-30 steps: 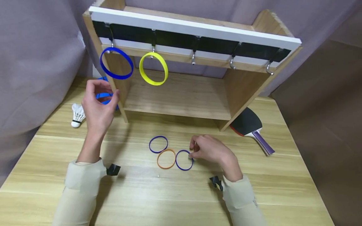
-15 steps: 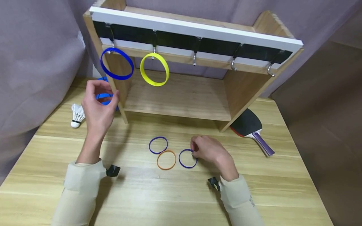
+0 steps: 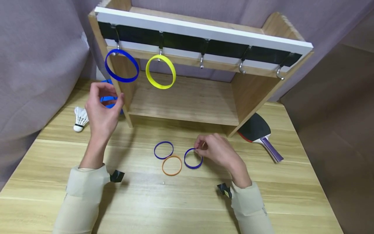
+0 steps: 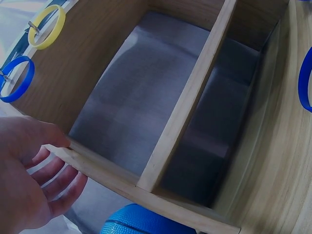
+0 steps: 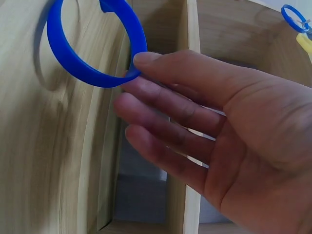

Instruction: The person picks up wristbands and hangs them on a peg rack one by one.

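My right hand (image 3: 219, 152) pinches a blue silicone wristband (image 5: 87, 76) between thumb and index finger, raised and tilted off the table in the right wrist view. The other fingers stay loosely extended. To its left, a second blue wristband (image 3: 155, 152) and an orange wristband (image 3: 171, 175) lie on the table, edges meeting. My left hand (image 3: 102, 110) holds the left side panel of a wooden shelf (image 4: 112, 178), thumb on the front edge and fingers outside. From the shelf's two leftmost hooks hang a blue wristband (image 3: 122, 80) and a yellow wristband (image 3: 161, 86).
Three bare metal hooks, among them the middle hook (image 3: 201, 61), line the rack's right part. A shuttlecock (image 3: 80, 118) and a blue ball (image 4: 141, 219) sit left of the shelf. A table tennis paddle (image 3: 257, 128) lies at its right. Curtains stand behind.
My right hand has taken hold of the right-hand blue wristband, drawn it away from the orange one and lifted it slightly. The left hand stays put.
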The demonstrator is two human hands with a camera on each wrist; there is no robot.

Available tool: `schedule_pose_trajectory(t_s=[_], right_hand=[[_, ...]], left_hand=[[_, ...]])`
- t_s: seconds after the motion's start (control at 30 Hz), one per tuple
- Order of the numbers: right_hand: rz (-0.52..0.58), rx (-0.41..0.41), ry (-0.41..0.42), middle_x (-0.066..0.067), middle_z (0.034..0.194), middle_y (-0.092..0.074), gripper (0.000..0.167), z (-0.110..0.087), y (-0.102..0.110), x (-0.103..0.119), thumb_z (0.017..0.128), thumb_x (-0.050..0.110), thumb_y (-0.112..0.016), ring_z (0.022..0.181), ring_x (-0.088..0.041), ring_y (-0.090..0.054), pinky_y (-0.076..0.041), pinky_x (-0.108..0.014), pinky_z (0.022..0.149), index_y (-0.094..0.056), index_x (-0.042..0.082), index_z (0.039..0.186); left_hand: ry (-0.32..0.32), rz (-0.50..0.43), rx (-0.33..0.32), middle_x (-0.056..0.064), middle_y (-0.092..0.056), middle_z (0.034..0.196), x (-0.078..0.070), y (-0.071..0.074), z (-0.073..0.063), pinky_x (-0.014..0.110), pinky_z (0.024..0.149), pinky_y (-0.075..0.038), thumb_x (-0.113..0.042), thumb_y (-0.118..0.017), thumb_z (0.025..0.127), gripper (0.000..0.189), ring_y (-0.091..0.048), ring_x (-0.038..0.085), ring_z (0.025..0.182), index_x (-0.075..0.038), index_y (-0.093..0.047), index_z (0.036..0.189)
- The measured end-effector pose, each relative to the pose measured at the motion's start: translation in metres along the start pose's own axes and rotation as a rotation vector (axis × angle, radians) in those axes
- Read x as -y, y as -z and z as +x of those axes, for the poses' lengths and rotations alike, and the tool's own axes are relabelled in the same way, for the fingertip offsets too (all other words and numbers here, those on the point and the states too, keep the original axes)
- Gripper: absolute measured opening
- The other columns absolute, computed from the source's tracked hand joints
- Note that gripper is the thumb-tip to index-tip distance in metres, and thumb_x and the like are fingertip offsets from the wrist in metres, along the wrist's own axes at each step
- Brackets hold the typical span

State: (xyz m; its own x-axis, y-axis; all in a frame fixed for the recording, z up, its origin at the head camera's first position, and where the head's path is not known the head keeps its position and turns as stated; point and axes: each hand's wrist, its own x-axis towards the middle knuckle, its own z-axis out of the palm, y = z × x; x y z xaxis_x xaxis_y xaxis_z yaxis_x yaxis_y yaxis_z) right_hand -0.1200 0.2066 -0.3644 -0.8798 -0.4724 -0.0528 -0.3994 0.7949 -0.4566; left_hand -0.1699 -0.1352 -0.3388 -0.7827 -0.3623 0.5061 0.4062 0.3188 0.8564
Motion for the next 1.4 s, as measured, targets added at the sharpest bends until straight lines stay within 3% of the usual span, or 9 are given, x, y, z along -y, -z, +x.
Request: schedule_pose_trajectory(t_s=[0.23, 0.4, 0.53, 0.63, 0.77, 0.9, 1.07, 1.23, 1.4], right_hand=[[0.050, 0.030, 0.044, 0.013, 0.079, -0.066, 0.014, -0.001, 0.001, 0.001, 0.081, 0.015, -0.081, 0.074, -0.005, -0.063, -0.053, -0.023, 0.065, -0.070, 0.017, 0.089], [0.180, 0.056, 0.092, 0.012, 0.080, -0.066, 0.016, -0.002, 0.002, 0.003, 0.080, 0.011, -0.082, 0.074, -0.007, -0.063, -0.055, -0.025, 0.065, -0.070, 0.016, 0.091], [0.296, 0.022, 0.147, 0.010, 0.081, -0.066, 0.018, -0.004, 0.004, 0.006, 0.081, 0.009, -0.081, 0.073, -0.009, -0.062, -0.056, -0.028, 0.064, -0.070, 0.015, 0.093], [0.394, -0.064, 0.201, 0.008, 0.084, -0.068, 0.018, -0.004, 0.011, 0.013, 0.081, 0.009, -0.081, 0.074, -0.010, -0.062, -0.056, -0.030, 0.065, -0.071, 0.016, 0.095], [0.615, -0.228, 0.284, 0.000, 0.090, -0.070, 0.019, 0.000, 0.028, 0.028, 0.081, 0.002, -0.079, 0.078, -0.019, -0.064, -0.057, -0.033, 0.070, -0.073, 0.012, 0.096], [0.946, -0.445, 0.349, -0.015, 0.095, -0.069, 0.020, 0.008, 0.050, 0.048, 0.079, -0.009, -0.076, 0.080, -0.027, -0.066, -0.059, -0.035, 0.072, -0.071, -0.002, 0.097], [1.350, -0.741, 0.480, -0.022, 0.094, -0.066, 0.020, 0.025, 0.073, 0.070, 0.081, -0.007, -0.076, 0.077, -0.027, -0.066, -0.059, -0.033, 0.072, -0.067, -0.011, 0.099], [1.426, -0.942, 0.558, -0.023, 0.094, -0.065, 0.017, 0.044, 0.081, 0.079, 0.084, -0.009, -0.071, 0.080, -0.027, -0.064, -0.058, -0.034, 0.076, -0.067, -0.011, 0.101], [1.483, -1.002, 0.530, -0.023, 0.094, -0.066, 0.014, 0.053, 0.078, 0.076, 0.085, -0.015, -0.066, 0.081, -0.026, -0.065, -0.058, -0.034, 0.076, -0.067, -0.011, 0.099]], left_hand=[[-0.001, 0.003, 0.002, 0.005, -0.065, 0.095, -0.001, -0.001, -0.001, 0.021, 0.071, -0.055, -0.009, -0.076, 0.083, 0.035, -0.064, 0.015, 0.082, 0.002, -0.057, 0.110], [0.015, 0.008, -0.003, 0.005, -0.064, 0.096, 0.000, -0.001, -0.001, 0.021, 0.071, -0.055, -0.007, -0.076, 0.083, 0.035, -0.063, 0.015, 0.082, 0.003, -0.057, 0.110], [0.026, 0.012, -0.006, 0.006, -0.064, 0.096, -0.001, -0.002, -0.002, 0.021, 0.071, -0.055, -0.005, -0.075, 0.083, 0.035, -0.063, 0.015, 0.082, 0.005, -0.056, 0.110], [0.024, 0.014, -0.005, 0.007, -0.064, 0.095, -0.002, -0.003, -0.002, 0.021, 0.071, -0.055, -0.004, -0.074, 0.083, 0.034, -0.064, 0.015, 0.082, 0.006, -0.055, 0.110], [0.020, 0.009, -0.011, 0.007, -0.064, 0.096, -0.003, -0.003, -0.002, 0.021, 0.071, -0.055, -0.005, -0.074, 0.083, 0.034, -0.064, 0.015, 0.083, 0.005, -0.056, 0.110], [0.022, 0.004, -0.013, 0.005, -0.063, 0.096, 0.000, -0.002, -0.003, 0.021, 0.070, -0.055, -0.007, -0.076, 0.083, 0.035, -0.064, 0.015, 0.083, 0.002, -0.057, 0.111], [0.015, -0.003, -0.010, 0.004, -0.063, 0.096, 0.002, -0.001, -0.003, 0.021, 0.070, -0.055, -0.008, -0.076, 0.083, 0.035, -0.064, 0.015, 0.083, 0.001, -0.058, 0.111], [0.007, -0.013, -0.011, 0.004, -0.063, 0.096, 0.000, 0.000, -0.002, 0.021, 0.070, -0.055, -0.008, -0.076, 0.083, 0.033, -0.064, 0.016, 0.082, 0.000, -0.058, 0.110], [0.004, -0.012, -0.002, 0.004, -0.064, 0.095, -0.001, 0.000, -0.002, 0.021, 0.071, -0.056, -0.009, -0.076, 0.083, 0.033, -0.064, 0.016, 0.083, 0.000, -0.058, 0.110]])
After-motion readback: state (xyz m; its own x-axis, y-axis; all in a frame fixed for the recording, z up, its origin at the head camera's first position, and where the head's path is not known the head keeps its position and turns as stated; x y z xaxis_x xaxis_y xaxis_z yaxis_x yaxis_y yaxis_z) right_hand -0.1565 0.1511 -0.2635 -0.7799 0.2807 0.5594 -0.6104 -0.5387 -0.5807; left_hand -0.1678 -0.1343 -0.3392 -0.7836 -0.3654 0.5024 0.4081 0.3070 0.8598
